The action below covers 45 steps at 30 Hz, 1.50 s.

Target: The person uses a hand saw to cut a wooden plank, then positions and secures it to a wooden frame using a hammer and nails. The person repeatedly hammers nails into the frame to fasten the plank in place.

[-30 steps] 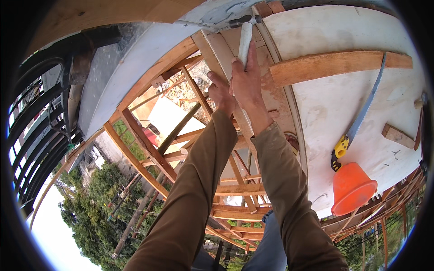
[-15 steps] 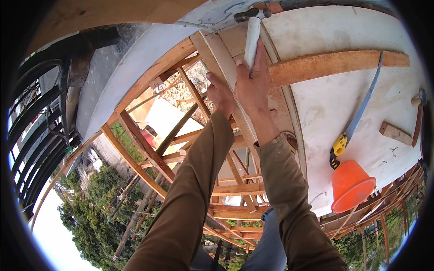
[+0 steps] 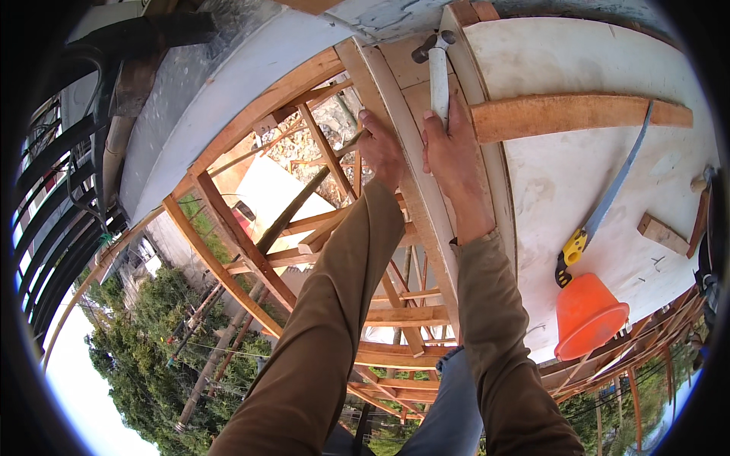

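Observation:
My right hand [image 3: 455,163] is wrapped round the pale handle of a hammer [image 3: 439,80]. The hammer's dark head points away from me, over a board strip between two long raised edges. To its left, my left hand [image 3: 382,150] is closed at the side of a long wooden plank [image 3: 403,148], its fingertips partly hidden. A curved wooden strip [image 3: 563,115] lies on the white panel [image 3: 525,190] to the right of the hammer. Across that strip's far end rests the blade of a handsaw [image 3: 604,201] with a yellow and black handle.
An orange bucket [image 3: 585,315] sits by the saw handle. Small wood blocks [image 3: 663,232] lie at the right. Below and left, an open timber frame [image 3: 243,235] shows ground and trees far beneath. Black metal bars [image 3: 57,220] stand at the far left.
The view has shifted slightly, so most things sit a little further right. The hammer has come slightly nearer me, still in my right hand. My left hand has edged forward along the plank.

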Each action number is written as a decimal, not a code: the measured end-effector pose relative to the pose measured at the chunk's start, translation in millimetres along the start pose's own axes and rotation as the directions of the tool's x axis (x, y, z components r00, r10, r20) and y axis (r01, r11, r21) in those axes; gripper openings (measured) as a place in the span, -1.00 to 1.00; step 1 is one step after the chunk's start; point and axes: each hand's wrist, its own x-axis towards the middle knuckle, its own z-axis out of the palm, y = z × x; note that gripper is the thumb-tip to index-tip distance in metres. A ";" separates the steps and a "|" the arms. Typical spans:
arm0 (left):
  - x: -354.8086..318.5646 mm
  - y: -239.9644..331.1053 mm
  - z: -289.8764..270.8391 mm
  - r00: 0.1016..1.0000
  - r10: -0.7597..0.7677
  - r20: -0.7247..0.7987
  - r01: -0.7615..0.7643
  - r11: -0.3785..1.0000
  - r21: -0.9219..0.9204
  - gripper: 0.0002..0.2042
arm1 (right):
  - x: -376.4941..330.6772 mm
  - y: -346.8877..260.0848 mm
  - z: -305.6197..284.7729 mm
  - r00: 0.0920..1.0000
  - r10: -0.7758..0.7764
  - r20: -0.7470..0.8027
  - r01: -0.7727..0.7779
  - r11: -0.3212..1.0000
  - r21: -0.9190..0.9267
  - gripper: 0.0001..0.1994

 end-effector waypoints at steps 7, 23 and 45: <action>10.3 38.1 -18.8 0.737 0.675 -0.038 -0.634 0.709 0.308 -0.53 | -44.7 6.1 -20.2 0.995 -0.099 0.027 0.101 0.992 -0.072 -0.46; 89.8 139.4 23.2 0.183 0.667 0.722 -0.833 -0.285 0.474 -0.74 | -212.9 60.5 -32.8 0.982 0.188 0.033 -0.186 0.980 -0.065 -0.37; 94.1 130.6 21.4 -0.001 0.871 0.491 -0.948 -0.157 0.277 -0.81 | -93.3 -13.7 -19.7 0.970 -0.242 0.009 0.238 0.947 -0.217 -0.38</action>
